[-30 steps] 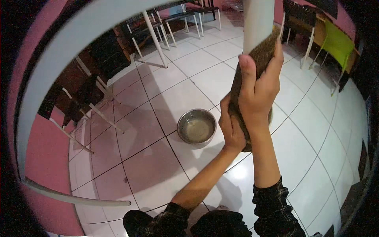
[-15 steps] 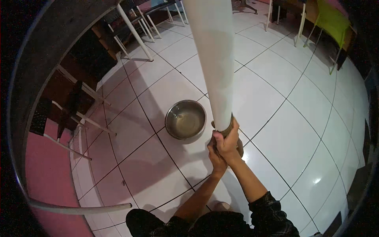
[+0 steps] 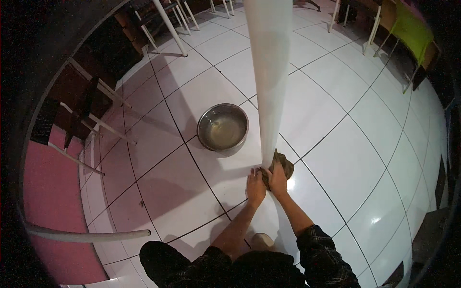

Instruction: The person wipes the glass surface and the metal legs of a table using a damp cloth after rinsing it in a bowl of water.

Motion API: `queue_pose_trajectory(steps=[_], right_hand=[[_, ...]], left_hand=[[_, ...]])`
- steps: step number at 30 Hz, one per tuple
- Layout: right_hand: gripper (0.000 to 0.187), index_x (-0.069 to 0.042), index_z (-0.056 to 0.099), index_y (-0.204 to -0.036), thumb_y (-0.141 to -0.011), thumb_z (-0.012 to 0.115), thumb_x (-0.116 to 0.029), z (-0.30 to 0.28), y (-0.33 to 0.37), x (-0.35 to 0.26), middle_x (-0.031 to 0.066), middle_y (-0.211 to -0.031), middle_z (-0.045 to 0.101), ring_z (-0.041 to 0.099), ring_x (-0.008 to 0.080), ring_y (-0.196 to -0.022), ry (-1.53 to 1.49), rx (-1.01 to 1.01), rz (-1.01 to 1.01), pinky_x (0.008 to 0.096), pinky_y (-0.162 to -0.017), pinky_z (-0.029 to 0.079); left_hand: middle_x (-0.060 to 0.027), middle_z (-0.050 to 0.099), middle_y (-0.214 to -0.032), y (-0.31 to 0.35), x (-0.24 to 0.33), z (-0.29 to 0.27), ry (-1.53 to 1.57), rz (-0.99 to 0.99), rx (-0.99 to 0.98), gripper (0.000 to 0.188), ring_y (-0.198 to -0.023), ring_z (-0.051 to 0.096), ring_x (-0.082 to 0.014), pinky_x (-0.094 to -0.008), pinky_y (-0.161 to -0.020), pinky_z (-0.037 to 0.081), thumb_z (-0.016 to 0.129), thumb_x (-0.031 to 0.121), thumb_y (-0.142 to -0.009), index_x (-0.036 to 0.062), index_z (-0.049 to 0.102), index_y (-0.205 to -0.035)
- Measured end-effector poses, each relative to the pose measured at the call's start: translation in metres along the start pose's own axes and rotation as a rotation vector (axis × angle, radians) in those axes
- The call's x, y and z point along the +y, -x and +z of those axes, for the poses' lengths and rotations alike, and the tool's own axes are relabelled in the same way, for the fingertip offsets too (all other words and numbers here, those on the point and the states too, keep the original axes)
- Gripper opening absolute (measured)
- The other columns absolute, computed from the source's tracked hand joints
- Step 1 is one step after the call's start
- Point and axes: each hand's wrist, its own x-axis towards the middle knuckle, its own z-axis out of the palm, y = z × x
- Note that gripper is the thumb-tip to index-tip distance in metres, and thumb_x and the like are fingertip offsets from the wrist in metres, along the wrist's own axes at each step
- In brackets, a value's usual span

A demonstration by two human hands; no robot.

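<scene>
Holding crumpled brown cloth [image 3: 287,166] against smooth cylindrical pole [image 3: 272,81].

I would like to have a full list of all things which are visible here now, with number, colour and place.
Pole: 1, white, from the top edge down to the hands
Cloth: 1, brown, at the pole's lower end
Bowl: 1, silver, on the floor left of the pole, with cloudy liquid inside
Green chair: 1, green, upper right
Dark seats: several, exact count unclear, black with white legs, left and upper edges
Curved bar: 1, pale grey, lower left
Wall: 1 section, pink, left
Floor tiles: many, white, throughout
Sleeves: 2, black checked, lower edge
Left hand: 1, bare, beside the cloth
Right hand: 1, bare, on the cloth
</scene>
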Motion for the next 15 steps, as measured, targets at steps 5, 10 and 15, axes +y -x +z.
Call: queue_pose_trajectory(steps=[5,10,15], right_hand=[[0.036,0.005,0.048,-0.119,-0.091,0.053,-0.016,0.008,0.025,0.034,0.0241,-0.116,0.052,0.052,0.0371,-0.105,-0.035,0.037,0.122,0.0399,-0.09,0.041],[0.028,0.001,0.053,-0.113,-0.097,0.047,-0.022,-0.054,-0.016,-0.049,0.0111,-0.099,0.056,0.053,0.02,-0.09,-0.651,0.437,0.374,0.0335,-0.081,0.043],[0.04,0.001,0.049,-0.119,-0.097,0.045,-0.033,-0.118,-0.086,-0.161,0.0078,-0.105,0.054,0.05,0.0169,-0.093,-0.941,0.448,0.133,0.0294,-0.086,0.04]], left_hand=[[-0.0227,0.056,-0.112,0.01,0.006,0.001,0.151,-0.11,-0.007,0.037,-0.107,0.052,-0.0411,-0.046,-0.092,0.041,0.047,-0.003,-0.081,-0.003,0.05,-0.118],[-0.018,0.056,-0.11,0.013,0.061,-0.069,0.494,-0.329,-0.015,0.039,-0.109,0.051,-0.0378,-0.0443,-0.094,0.041,0.044,-0.006,-0.079,0.0021,0.053,-0.116],[-0.0201,0.042,-0.126,-0.026,0.124,-0.14,0.665,0.049,0.507,0.042,-0.117,0.044,-0.0356,-0.0422,-0.098,0.037,0.045,-0.01,-0.075,-0.0009,0.052,-0.115]])
